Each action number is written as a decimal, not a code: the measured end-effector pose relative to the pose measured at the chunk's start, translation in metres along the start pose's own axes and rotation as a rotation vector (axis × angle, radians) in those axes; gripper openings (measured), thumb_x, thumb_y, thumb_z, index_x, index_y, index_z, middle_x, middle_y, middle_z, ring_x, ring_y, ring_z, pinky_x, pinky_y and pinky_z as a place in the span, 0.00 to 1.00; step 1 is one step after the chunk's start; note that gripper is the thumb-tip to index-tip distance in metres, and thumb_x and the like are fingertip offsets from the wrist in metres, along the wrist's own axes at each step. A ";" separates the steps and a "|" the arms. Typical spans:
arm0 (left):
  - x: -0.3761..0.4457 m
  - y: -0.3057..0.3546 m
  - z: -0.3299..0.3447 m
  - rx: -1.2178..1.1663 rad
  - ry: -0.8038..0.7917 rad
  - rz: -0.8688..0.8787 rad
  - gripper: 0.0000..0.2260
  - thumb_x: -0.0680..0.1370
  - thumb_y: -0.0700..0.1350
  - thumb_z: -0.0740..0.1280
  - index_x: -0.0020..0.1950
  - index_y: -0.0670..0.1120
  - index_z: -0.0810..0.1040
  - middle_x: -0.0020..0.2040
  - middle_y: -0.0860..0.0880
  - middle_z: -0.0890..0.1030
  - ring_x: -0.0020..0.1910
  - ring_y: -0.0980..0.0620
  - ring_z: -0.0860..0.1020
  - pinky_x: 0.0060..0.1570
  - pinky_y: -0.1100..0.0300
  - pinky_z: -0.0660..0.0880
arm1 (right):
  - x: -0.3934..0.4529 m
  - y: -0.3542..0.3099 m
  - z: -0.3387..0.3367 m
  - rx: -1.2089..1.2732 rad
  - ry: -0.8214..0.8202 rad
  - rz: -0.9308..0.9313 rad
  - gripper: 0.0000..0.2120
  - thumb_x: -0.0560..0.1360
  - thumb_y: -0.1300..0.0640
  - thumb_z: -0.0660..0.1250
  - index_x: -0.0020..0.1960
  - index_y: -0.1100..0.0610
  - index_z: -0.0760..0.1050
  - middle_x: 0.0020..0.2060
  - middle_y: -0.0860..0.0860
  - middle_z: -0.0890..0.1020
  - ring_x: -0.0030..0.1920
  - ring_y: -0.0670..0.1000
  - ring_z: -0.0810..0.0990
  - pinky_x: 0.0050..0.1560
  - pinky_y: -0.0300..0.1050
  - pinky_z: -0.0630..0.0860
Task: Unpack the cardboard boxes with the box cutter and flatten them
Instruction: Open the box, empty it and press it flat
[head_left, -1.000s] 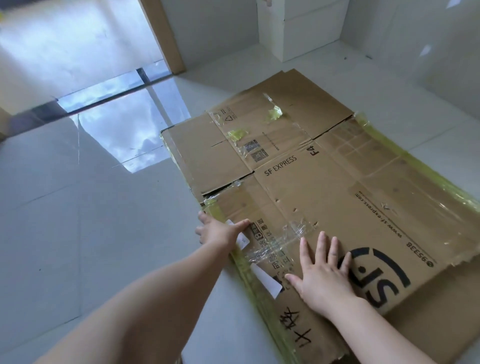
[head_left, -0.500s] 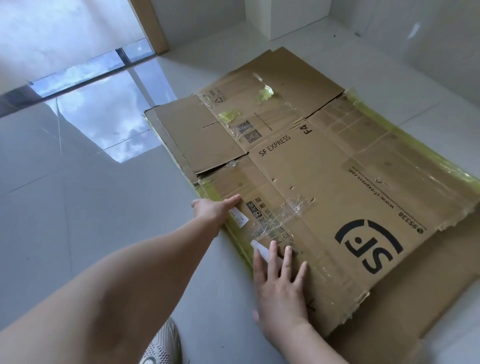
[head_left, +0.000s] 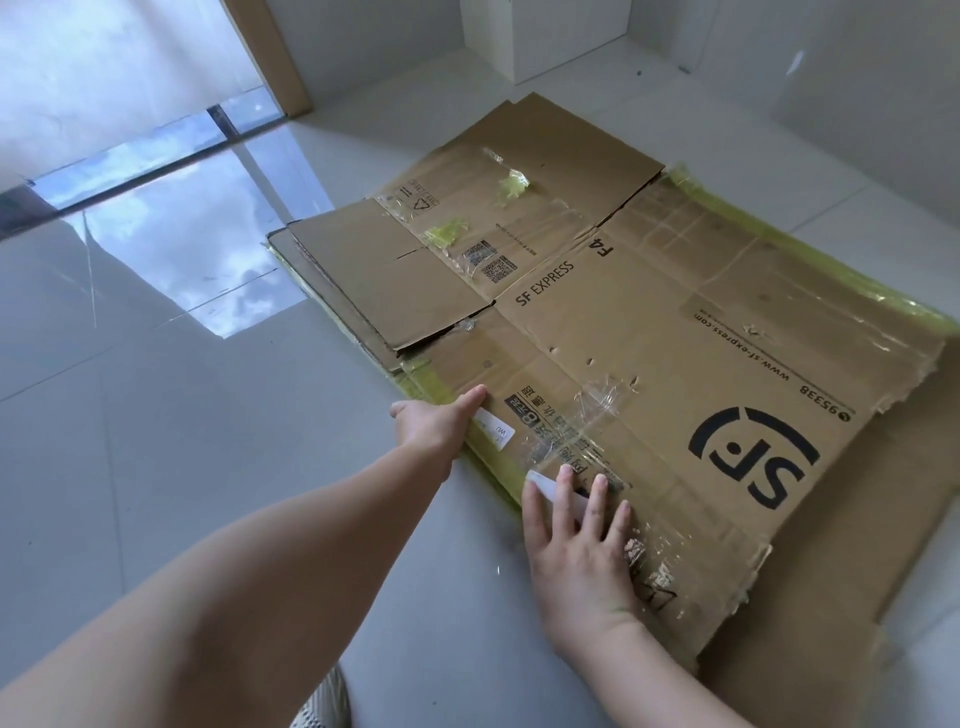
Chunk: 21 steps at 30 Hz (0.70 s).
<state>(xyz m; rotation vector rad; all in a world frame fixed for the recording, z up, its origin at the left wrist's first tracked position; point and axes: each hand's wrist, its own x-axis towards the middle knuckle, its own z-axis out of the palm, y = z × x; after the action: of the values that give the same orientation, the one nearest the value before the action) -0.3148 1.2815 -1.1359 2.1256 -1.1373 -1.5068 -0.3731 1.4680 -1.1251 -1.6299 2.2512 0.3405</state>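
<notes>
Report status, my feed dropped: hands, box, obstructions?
Left hand gripping flattened SF Express box edge. Right hand flat, pressing it. No box cutter visible.

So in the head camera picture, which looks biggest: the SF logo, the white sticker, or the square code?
1. SF logo, clearly biggest.
2. White sticker and square code: they look about alike, and the sticker lies nearer the camera, so no ranking.

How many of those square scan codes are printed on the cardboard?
2, side by side on the flattened cardboard box, just beyond the "SF EXPRESS" lettering: one QR code farther away, the other QR code nearer. More may be hidden underneath or under the hands.
</notes>
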 end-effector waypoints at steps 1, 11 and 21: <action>-0.002 0.002 0.000 -0.019 0.006 0.013 0.37 0.60 0.62 0.78 0.54 0.44 0.61 0.42 0.44 0.77 0.34 0.48 0.78 0.24 0.64 0.67 | -0.001 0.006 -0.006 -0.020 0.009 0.000 0.41 0.56 0.58 0.78 0.67 0.62 0.72 0.64 0.73 0.69 0.56 0.80 0.70 0.49 0.76 0.71; -0.023 0.067 0.021 -0.319 -0.146 0.235 0.26 0.68 0.51 0.73 0.58 0.45 0.63 0.50 0.43 0.75 0.40 0.48 0.82 0.33 0.54 0.81 | 0.009 0.077 -0.070 -0.109 0.154 0.019 0.39 0.73 0.65 0.60 0.75 0.57 0.38 0.65 0.68 0.64 0.59 0.63 0.73 0.53 0.49 0.75; 0.004 0.138 0.001 0.251 0.014 0.892 0.22 0.71 0.41 0.71 0.58 0.46 0.62 0.40 0.50 0.77 0.41 0.46 0.78 0.37 0.56 0.73 | 0.014 0.138 -0.134 -0.024 0.228 0.119 0.34 0.71 0.60 0.64 0.72 0.53 0.51 0.52 0.53 0.76 0.48 0.58 0.80 0.37 0.45 0.67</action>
<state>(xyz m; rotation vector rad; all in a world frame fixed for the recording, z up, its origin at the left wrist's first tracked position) -0.3738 1.1900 -1.0513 1.3804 -1.9780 -0.9476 -0.5260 1.4472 -1.0088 -1.6219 2.5284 0.2211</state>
